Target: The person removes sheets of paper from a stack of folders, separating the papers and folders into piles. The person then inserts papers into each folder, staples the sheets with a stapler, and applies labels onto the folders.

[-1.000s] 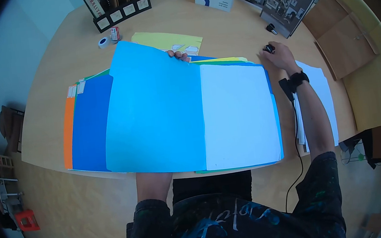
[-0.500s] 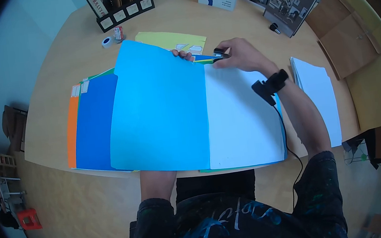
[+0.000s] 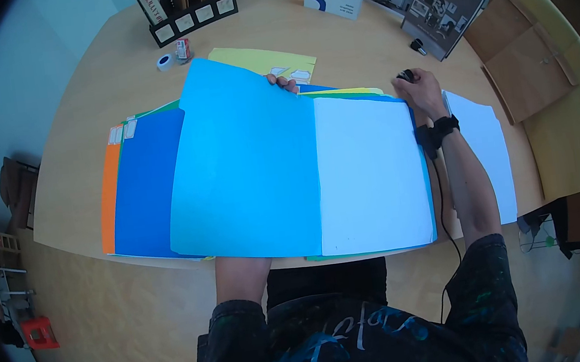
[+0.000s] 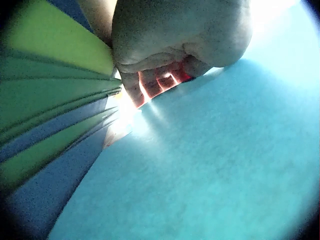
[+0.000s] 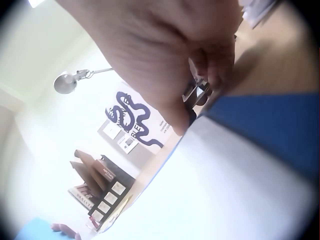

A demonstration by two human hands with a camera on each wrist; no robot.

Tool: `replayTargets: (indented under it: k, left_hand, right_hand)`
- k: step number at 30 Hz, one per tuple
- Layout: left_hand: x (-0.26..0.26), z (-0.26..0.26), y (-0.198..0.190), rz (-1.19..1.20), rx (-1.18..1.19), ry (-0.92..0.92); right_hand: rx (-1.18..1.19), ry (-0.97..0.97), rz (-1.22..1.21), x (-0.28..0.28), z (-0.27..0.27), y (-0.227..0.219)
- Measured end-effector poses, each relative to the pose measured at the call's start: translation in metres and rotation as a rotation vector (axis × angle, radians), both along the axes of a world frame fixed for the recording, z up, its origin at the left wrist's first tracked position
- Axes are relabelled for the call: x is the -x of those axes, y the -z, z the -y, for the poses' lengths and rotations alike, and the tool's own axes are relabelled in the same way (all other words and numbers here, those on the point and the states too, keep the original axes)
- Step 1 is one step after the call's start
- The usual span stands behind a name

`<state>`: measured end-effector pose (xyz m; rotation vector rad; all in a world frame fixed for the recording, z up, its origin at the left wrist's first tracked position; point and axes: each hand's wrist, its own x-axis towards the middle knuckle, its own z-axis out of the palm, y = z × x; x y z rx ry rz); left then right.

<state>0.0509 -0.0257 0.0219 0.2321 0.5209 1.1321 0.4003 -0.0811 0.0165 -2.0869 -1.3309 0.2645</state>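
Note:
A light blue folder [image 3: 252, 164] lies opened over the pile, its left cover raised. My left hand [image 3: 283, 83] holds this cover from behind, fingertips curled over its top edge; in the left wrist view the palm [image 4: 182, 30] is against the cover's blue surface. White paper [image 3: 372, 171] fills the folder's right side. At the paper's upper right corner, my right hand [image 3: 425, 92] grips a small black-and-silver hand tool [image 3: 405, 76]. Its metal arms show between thumb and fingers in the right wrist view, with the paper's edge right beside them.
Blue [image 3: 148, 176] and orange folders [image 3: 110, 203] stick out on the left. A yellow-green folder [image 3: 261, 60] lies behind. More white sheets [image 3: 483, 150] are at right. Farther back are a tape roll [image 3: 165, 62], a small red-and-white box [image 3: 183, 48], a black file holder [image 3: 194, 20] and standing books [image 3: 442, 3].
My right hand with the small tool went from the far right corner to the folder's fold at the top middle, then back to the right corner. The left hand keeps its hold.

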Motion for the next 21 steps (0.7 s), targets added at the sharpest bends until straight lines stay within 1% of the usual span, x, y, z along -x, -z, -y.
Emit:
replayTargets:
  k: [2,4,5,6,7,8,10,11,13,14,15,16,17,18,21]
  left_hand:
    - [0.000,0.002,0.000,0.015,-0.008,0.038]
    - [-0.003,0.010,-0.011,-0.072,-0.004,-0.010]
    - [-0.002,0.009,-0.011,-0.074,-0.008,-0.004]
    - [0.001,0.007,-0.007,-0.054,-0.015,0.010]
    - [0.001,0.004,-0.004,-0.032,-0.023,0.023]
    - [0.000,0.003,-0.001,-0.030,-0.025,0.023]
    - [0.001,-0.002,0.002,0.018,-0.042,0.038]
    - [0.001,-0.003,0.003,0.017,-0.039,0.033]
    - [-0.002,-0.002,-0.001,0.038,0.059,-0.001]
    - [-0.005,-0.001,-0.003,0.035,0.060,-0.004]
    - [-0.009,0.001,-0.006,0.054,0.116,-0.062]
    - [-0.012,0.002,-0.007,0.074,0.170,-0.117]
    - [-0.014,0.003,-0.008,0.073,0.167,-0.117]
    - [-0.015,0.004,-0.007,-0.032,0.032,-0.066]
    - [-0.013,0.012,-0.001,-0.352,-0.367,0.081]
  right_hand:
    - [-0.005,0.027,0.004,-0.005,0.002,0.004]
    - [0.041,0.039,0.009,-0.001,0.008,-0.001]
    - [0.038,0.045,0.006,-0.007,0.007,0.008]
    - [-0.058,0.050,0.162,-0.017,0.003,0.025]
    - [-0.153,0.052,0.321,-0.020,0.002,0.029]
    - [-0.155,0.052,0.323,-0.023,0.003,0.031]
    - [-0.369,0.320,0.797,-0.006,0.014,0.025]
    - [-0.368,0.314,0.795,0.002,0.022,0.015]
    - [-0.080,-0.121,-0.037,0.034,0.047,-0.033]
    - [0.123,-0.207,-0.024,0.052,0.057,-0.047]
    - [0.325,-0.290,-0.010,0.067,0.064,-0.054]
    - [0.324,-0.288,-0.013,0.075,0.068,-0.049]
    - [0.360,-0.315,-0.001,0.080,0.070,-0.042]
    - [0.398,-0.344,0.012,0.081,0.071,-0.036]
    - [0.375,-0.351,0.008,0.080,0.071,-0.034]
